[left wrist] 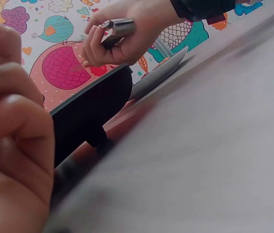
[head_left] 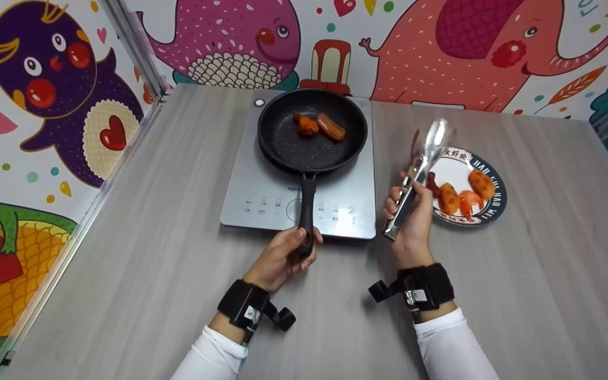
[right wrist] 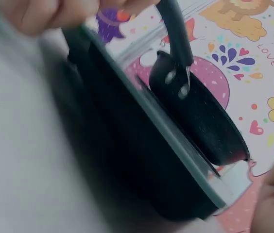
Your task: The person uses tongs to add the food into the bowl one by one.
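My left hand (head_left: pixel 278 259) grips the black handle of a frying pan (head_left: pixel 288 153) near its end. The pan sits on a silver induction cooktop (head_left: pixel 240 184), holding a small orange-brown fried piece (head_left: pixel 307 125) and a scored sausage piece (head_left: pixel 331 127). To the right, my right hand (head_left: pixel 415 224) holds metal tongs (head_left: pixel 433 145) with dark grips, their tips pointing away from me. The tongs are over the table, between the cooktop and a plate (head_left: pixel 498 198). In the right wrist view, the pan (right wrist: pixel 205 121) shows from the side above the cooktop's edge.
On the plate, right of the tongs, are breaded pieces (head_left: pixel 448 198), an orange-red shrimp (head_left: pixel 470 202) and a dark reddish piece (head_left: pixel 433 184). A cartoon-printed wall (head_left: pixel 346 21) borders the back of the table (head_left: pixel 151 237), and another printed panel (head_left: pixel 45 148) stands at the left.
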Available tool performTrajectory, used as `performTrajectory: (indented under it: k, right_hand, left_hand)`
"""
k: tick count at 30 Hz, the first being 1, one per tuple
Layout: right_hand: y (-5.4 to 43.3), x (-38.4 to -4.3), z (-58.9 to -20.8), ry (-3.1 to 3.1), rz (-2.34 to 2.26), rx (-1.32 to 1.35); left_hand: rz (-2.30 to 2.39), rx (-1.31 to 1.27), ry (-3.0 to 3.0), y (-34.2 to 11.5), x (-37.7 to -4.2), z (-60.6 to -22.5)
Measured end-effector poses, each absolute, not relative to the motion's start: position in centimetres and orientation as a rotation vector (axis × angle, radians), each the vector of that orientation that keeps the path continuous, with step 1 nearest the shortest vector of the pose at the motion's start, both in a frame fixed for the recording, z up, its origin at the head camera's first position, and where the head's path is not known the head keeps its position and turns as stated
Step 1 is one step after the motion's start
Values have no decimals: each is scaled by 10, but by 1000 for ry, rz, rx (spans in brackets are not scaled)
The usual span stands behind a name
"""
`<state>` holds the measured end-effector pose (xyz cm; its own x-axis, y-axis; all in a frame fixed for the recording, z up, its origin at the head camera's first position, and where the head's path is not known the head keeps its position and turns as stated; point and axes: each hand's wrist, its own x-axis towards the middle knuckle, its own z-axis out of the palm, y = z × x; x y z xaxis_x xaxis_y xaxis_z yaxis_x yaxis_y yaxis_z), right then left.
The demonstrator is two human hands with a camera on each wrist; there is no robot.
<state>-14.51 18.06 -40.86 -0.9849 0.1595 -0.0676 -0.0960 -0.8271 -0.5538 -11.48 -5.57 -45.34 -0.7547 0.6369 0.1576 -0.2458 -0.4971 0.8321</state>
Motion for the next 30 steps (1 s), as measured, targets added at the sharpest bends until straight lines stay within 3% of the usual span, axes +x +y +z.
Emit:
performTrajectory:
  k: [12, 30]
  right_hand:
    - [170, -142, -422, -339, 2926, -425]
    - [175, -128, -415, 206, 3111, -325]
  left_hand:
    - [2247, 615, 1151, -56, -115, -454]
    - [2239, 638, 1185, -57, -114, -453]
